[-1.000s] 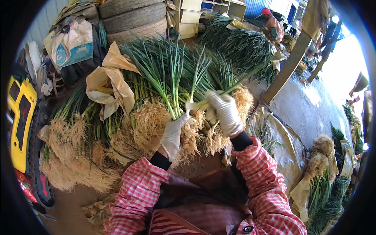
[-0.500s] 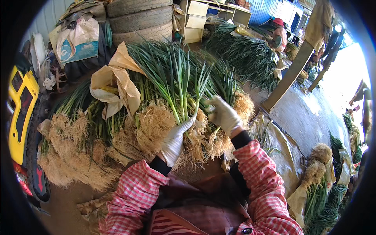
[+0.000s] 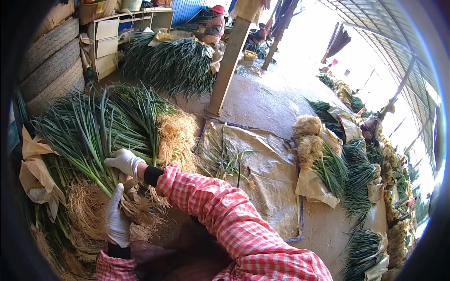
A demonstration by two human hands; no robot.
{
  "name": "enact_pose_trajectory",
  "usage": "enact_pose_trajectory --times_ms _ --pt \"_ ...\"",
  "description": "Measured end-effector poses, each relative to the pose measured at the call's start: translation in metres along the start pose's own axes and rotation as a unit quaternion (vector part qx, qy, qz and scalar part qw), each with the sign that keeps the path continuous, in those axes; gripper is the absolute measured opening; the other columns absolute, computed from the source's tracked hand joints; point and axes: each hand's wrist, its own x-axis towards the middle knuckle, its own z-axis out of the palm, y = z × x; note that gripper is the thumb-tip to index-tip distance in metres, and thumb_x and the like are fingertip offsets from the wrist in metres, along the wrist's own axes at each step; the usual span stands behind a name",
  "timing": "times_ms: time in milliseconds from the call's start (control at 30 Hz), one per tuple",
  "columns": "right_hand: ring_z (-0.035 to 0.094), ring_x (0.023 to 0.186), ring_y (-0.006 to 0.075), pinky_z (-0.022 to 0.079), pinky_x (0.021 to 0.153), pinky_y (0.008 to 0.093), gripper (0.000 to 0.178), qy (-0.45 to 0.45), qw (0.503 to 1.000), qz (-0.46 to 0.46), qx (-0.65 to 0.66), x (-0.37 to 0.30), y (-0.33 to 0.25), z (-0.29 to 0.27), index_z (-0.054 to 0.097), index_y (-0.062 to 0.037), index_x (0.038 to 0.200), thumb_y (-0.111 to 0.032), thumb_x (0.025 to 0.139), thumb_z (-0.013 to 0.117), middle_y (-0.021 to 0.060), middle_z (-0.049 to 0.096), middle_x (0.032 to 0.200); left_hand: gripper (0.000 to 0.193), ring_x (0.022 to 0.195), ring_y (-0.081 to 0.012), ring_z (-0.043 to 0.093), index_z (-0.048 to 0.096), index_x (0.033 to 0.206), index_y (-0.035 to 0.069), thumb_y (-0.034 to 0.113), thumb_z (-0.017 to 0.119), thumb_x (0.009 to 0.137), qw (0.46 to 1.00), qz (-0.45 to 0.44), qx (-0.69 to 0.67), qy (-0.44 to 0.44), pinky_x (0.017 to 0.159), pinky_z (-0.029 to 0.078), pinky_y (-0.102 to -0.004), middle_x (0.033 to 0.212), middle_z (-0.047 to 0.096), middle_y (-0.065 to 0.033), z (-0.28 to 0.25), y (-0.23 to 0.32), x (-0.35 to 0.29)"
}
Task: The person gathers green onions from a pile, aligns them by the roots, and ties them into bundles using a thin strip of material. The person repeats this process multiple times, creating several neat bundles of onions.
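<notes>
Left hand (image 3: 117, 221) closed round green stalks (image 3: 100, 181); right hand (image 3: 124, 162) half-curled against them.

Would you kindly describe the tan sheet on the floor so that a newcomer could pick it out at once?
Start at the tall post in the upper middle and follow it down to its foot. Just below lies the tan sheet, right of the person's right hand. Unlike the wrapping by the green bundles farther right, it is spread wide and carries loose green stalks.
</notes>
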Motion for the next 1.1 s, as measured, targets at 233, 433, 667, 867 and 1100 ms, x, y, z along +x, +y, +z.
enact_pose_trajectory --times_ms 233,433,667,867,1100 --pt "0.065 0.078 0.0396 0.052 0.071 0.0474 0.037 0.186 0.917 -0.165 -0.313 0.007 0.014 0.021 0.069 -0.0033 0.086 -0.038 0.088 0.055 0.0203 0.067 0.08 0.035 0.097 -0.0163 0.062 0.06 0.12 -0.001 0.026 0.054 0.099 1.0 -0.008 -0.005 0.011 0.086 0.051 -0.0303 0.11 0.064 -0.0088 0.015 0.011 -0.013" --pt "0.066 0.068 0.0355 0.053 0.064 0.0446 0.032 0.22 0.868 -0.207 -0.394 0.0 0.011 0.034 0.066 -0.0061 0.079 -0.034 0.091 0.056 0.0144 0.067 0.074 0.033 0.101 -0.016 0.06 0.055 0.125 0.0 0.02 0.048 0.101 0.995 -0.049 -0.081 0.033 0.088 0.051 -0.0312 0.117 0.06 -0.0086 -0.001 0.012 -0.013" --pt "0.065 0.066 0.0347 0.053 0.062 0.0413 0.026 0.182 0.92 -0.237 -0.253 -0.05 -0.015 0.04 0.068 -0.0062 0.088 -0.031 0.09 0.06 0.015 0.066 0.075 0.043 0.111 -0.0157 0.056 0.048 0.134 0.0 0.028 0.043 0.103 0.996 0.079 0.051 0.001 0.094 0.048 -0.0315 0.125 0.055 -0.0082 -0.027 0.006 -0.009" --pt "0.058 0.06 0.0075 0.05 0.058 0.0257 0.023 0.114 0.983 -0.131 0.061 -0.086 -0.04 0.031 0.067 0.0 0.1 -0.022 0.095 0.064 0.0024 0.065 0.073 0.041 0.108 -0.0157 0.056 0.049 0.135 0.002 0.026 0.043 0.103 0.996 0.091 -0.024 0.009 0.092 0.048 -0.0307 0.122 0.057 -0.005 -0.033 0.01 -0.01" --pt "0.057 0.05 0.0126 0.045 0.045 0.0243 0.033 0.18 0.951 -0.152 0.199 -0.113 -0.05 -0.031 0.066 -0.0003 0.088 -0.031 0.097 0.057 0.0072 0.066 0.07 0.033 0.079 -0.0085 0.055 0.062 0.118 -0.004 0.022 0.052 0.099 0.987 0.159 0.002 0.037 0.086 0.048 -0.0234 0.082 0.056 0.0013 0.009 0.035 -0.012"
